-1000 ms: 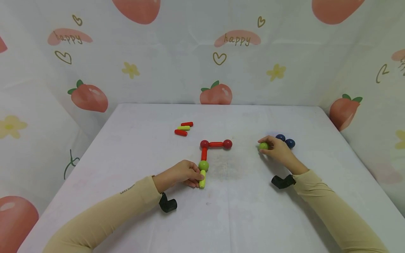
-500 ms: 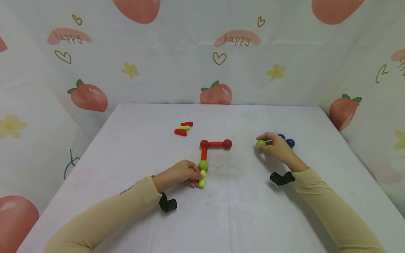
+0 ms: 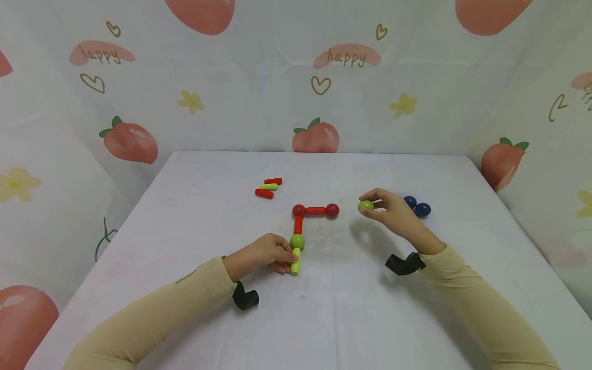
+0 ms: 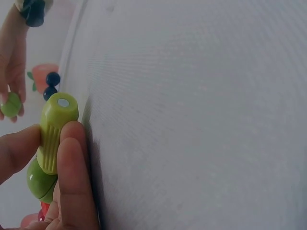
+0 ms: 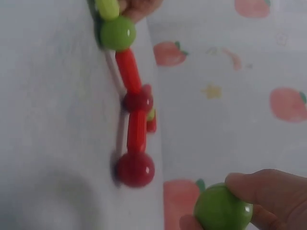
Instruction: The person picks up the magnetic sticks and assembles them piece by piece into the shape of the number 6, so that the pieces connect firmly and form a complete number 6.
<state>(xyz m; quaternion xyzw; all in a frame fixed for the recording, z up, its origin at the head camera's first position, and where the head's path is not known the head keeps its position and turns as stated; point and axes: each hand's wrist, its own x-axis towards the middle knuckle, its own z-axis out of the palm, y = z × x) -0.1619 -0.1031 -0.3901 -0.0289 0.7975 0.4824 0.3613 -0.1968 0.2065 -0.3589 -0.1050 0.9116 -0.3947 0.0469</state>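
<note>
My left hand (image 3: 265,252) pinches a yellow-green magnetic rod (image 4: 53,136) between thumb and fingers, low over the table. The rod's far end meets a green ball (image 3: 297,241). From that ball a red rod (image 3: 298,225) runs to a red ball (image 3: 299,210); there the chain bends right through another red rod (image 3: 316,210) to a second red ball (image 3: 332,210). Off the table, my right hand (image 3: 392,213) holds another green ball (image 5: 223,209) between thumb and fingertips, to the right of the chain and apart from it.
Behind the chain, slightly left, lie two red rods (image 3: 264,194) and a yellow-green rod (image 3: 268,187). Two dark blue balls (image 3: 423,209) sit beyond my right hand. A printed cloth backdrop (image 3: 250,103) rises along the table's back edge.
My right hand has lifted the green ball and carried it left, away from the blue balls towards the chain. My left hand and the chain have stayed in place.
</note>
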